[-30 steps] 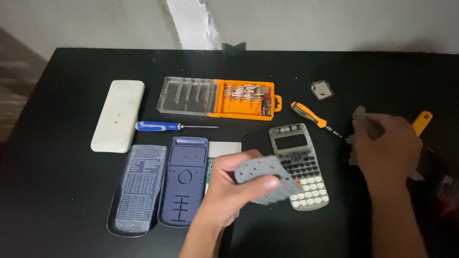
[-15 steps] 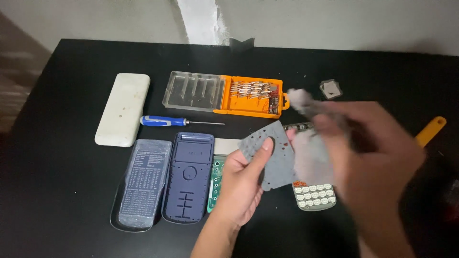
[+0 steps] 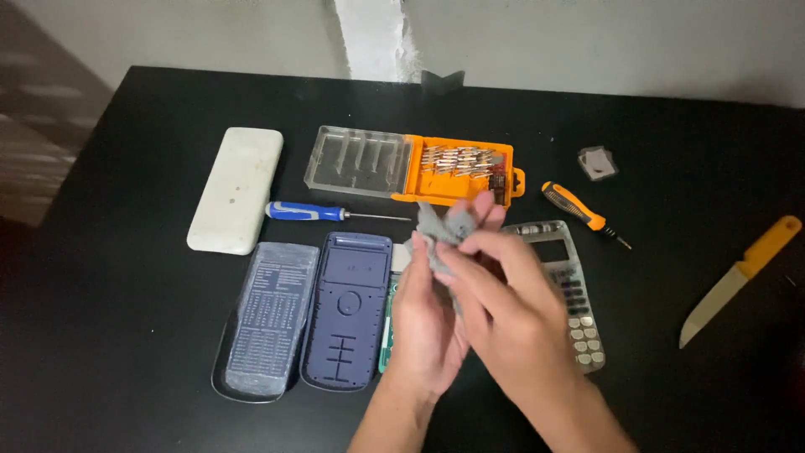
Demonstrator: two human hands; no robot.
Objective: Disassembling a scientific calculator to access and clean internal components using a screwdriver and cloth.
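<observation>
Both hands meet over the middle of the black table. My left hand holds a grey rubber keypad sheet from below. My right hand lies over it, and its fingers pinch a small grey cloth against the sheet. Under the right hand sits the calculator's clear front panel with loose keys. A green circuit board edge peeks out beside the left wrist.
Left of the hands lie a dark blue back shell and a slide cover. Further back are a white case, a blue screwdriver, an orange bit box, an orange screwdriver, a small metal piece and a knife.
My right hand came in from the right with the grey cloth and now covers the keypad sheet. The left hand turned the sheet more upright. The view shifted slightly.
</observation>
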